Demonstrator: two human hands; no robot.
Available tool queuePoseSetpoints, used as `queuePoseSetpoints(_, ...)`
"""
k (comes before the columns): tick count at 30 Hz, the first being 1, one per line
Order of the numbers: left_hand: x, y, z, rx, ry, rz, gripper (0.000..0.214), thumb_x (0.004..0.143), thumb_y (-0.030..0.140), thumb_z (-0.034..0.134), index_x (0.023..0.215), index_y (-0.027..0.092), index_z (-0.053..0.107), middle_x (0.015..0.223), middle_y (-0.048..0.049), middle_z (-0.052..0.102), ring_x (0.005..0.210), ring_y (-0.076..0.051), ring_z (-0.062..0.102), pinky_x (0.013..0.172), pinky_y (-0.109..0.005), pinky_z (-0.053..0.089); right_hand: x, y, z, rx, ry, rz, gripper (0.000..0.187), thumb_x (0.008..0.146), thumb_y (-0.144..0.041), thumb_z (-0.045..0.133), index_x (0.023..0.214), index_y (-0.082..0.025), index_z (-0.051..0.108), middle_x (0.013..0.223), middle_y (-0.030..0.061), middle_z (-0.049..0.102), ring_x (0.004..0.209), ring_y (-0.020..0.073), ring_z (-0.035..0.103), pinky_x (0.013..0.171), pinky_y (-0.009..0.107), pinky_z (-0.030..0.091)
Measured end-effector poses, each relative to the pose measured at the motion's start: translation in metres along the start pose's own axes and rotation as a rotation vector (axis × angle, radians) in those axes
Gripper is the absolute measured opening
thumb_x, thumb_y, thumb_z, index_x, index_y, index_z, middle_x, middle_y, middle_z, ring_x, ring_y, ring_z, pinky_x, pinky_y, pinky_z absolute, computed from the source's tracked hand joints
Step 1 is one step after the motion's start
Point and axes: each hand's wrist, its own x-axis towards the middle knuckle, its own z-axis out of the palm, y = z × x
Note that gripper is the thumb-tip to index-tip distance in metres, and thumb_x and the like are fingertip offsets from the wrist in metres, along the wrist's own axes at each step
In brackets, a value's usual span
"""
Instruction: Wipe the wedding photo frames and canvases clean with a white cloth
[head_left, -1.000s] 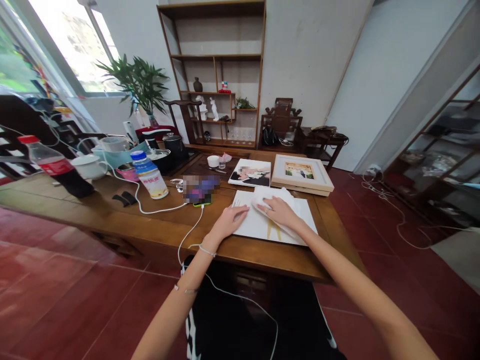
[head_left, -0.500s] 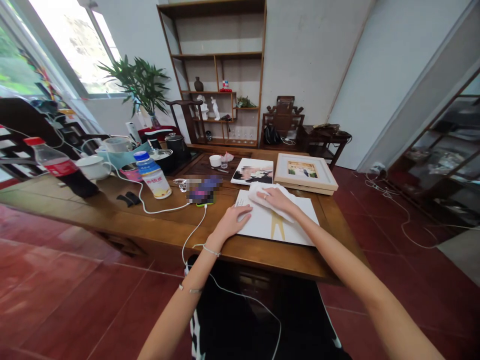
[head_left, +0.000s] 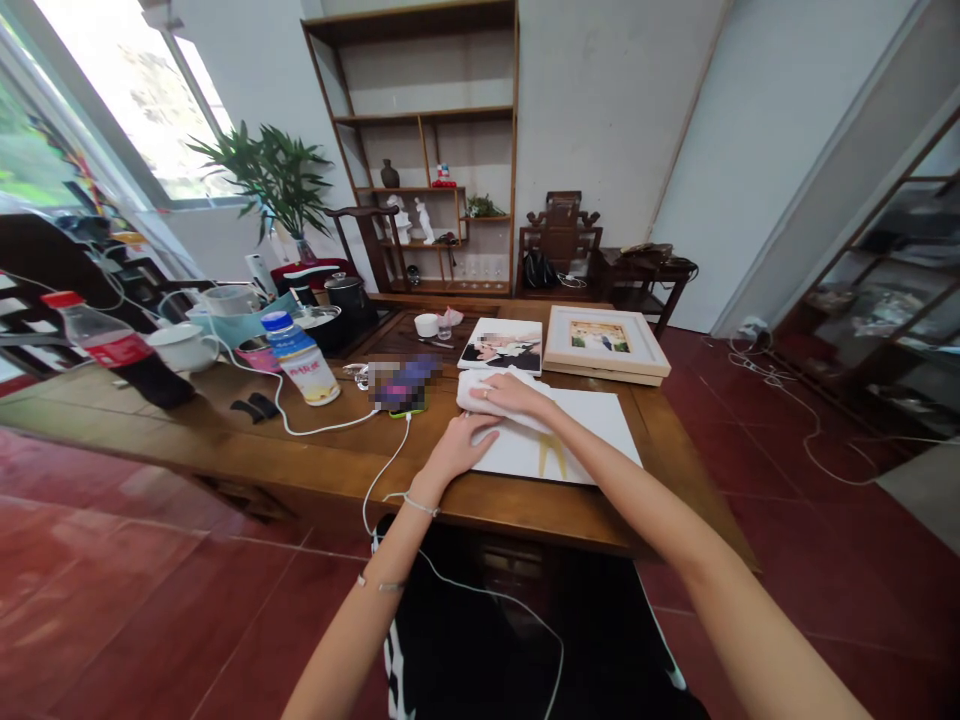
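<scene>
A white panel point(head_left: 596, 425) with a yellowish figure printed on it lies flat at the table's near edge. My right hand point(head_left: 517, 394) presses a bunched white cloth point(head_left: 472, 388) onto its upper left part, fingers over the cloth. At the panel's left edge rests my left hand point(head_left: 459, 448), thumb and fingers apart and nothing held in it. The cloth and my right forearm cover part of the print. Just beyond the panel are a photo print point(head_left: 501, 345) and a pale framed picture point(head_left: 606, 345) lying on a box or second frame.
Left on the wooden table point(head_left: 337, 455) stand a milk-drink bottle point(head_left: 309, 370), a cola bottle point(head_left: 124, 355), a white pot point(head_left: 186, 345) and a dark pot point(head_left: 349, 298). A white cable point(head_left: 390, 460) runs from a blurred-out device over the edge to my lap. A small white cup point(head_left: 427, 325) sits behind.
My right hand has slid the cloth left across the panel, to its upper left corner. My left hand has stayed at the left edge. The view has shifted slightly.
</scene>
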Motion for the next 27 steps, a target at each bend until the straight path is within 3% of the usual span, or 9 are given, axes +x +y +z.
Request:
queuePoseSetpoints(3, 0.0, -0.001, 0.001, -0.013, -0.005, 0.0, 0.026, 0.085, 0.027, 0.056, 0.109, 0.022, 0.067, 0.11, -0.0038, 0.07, 0.105, -0.023, 0.064, 0.099, -0.039, 0.045, -0.025, 0.016, -0.018, 0.026, 0.016, 0.05, 0.032, 0.09, -0.034, 0.055, 0.116, -0.018, 0.055, 0.118, 0.0077, 0.056, 0.098, 0.0221, 0.058, 0.081, 0.042, 0.051)
queuePoseSetpoints(8, 0.0, -0.001, 0.003, -0.028, -0.008, 0.004, 0.031, 0.086, 0.028, 0.055, 0.114, 0.019, 0.063, 0.118, -0.0071, 0.065, 0.112, -0.023, 0.06, 0.101, -0.039, 0.043, -0.089, 0.059, -0.047, 0.067, 0.111, 0.17, 0.033, 0.09, -0.038, 0.054, 0.114, -0.016, 0.056, 0.115, 0.0076, 0.059, 0.098, 0.0224, 0.059, 0.083, 0.044, 0.049)
queuePoseSetpoints(13, 0.001, -0.005, 0.005, -0.018, -0.045, 0.03, 0.036, 0.087, 0.028, 0.052, 0.121, 0.017, 0.058, 0.134, -0.0103, 0.053, 0.129, -0.022, 0.045, 0.109, -0.042, 0.034, -0.142, 0.083, -0.055, 0.075, 0.273, 0.314, 0.051, 0.09, -0.057, 0.037, 0.106, -0.018, 0.065, 0.119, 0.0122, 0.062, 0.114, 0.0317, 0.052, 0.097, 0.045, 0.037)
queuePoseSetpoints(17, 0.001, -0.01, 0.007, 0.008, -0.087, 0.016, 0.044, 0.09, 0.031, 0.047, 0.13, 0.013, 0.05, 0.141, -0.0147, 0.044, 0.135, -0.025, 0.035, 0.111, -0.046, 0.029, -0.178, 0.07, -0.045, 0.073, 0.304, 0.348, 0.051, 0.088, -0.059, 0.037, 0.101, -0.02, 0.068, 0.112, 0.0128, 0.066, 0.116, 0.0339, 0.05, 0.097, 0.048, 0.035)
queuePoseSetpoints(23, 0.001, -0.014, 0.01, 0.034, -0.104, -0.023, 0.047, 0.09, 0.033, 0.046, 0.132, 0.012, 0.048, 0.143, -0.0159, 0.039, 0.137, -0.026, 0.031, 0.112, -0.047, 0.026, -0.232, 0.028, -0.022, 0.076, 0.208, 0.288, 0.041, 0.084, -0.058, 0.045, 0.074, -0.026, 0.068, 0.094, 0.0083, 0.07, 0.11, 0.0334, 0.054, 0.094, 0.045, 0.037)
queuePoseSetpoints(27, 0.001, -0.016, 0.011, 0.042, -0.105, -0.024, 0.046, 0.09, 0.032, 0.046, 0.131, 0.013, 0.048, 0.144, -0.0148, 0.039, 0.136, -0.025, 0.032, 0.112, -0.046, 0.026, -0.226, 0.03, -0.026, 0.085, 0.177, 0.248, 0.042, 0.085, -0.057, 0.044, 0.066, -0.026, 0.064, 0.078, 0.0045, 0.07, 0.086, 0.0294, 0.062, 0.085, 0.041, 0.043)
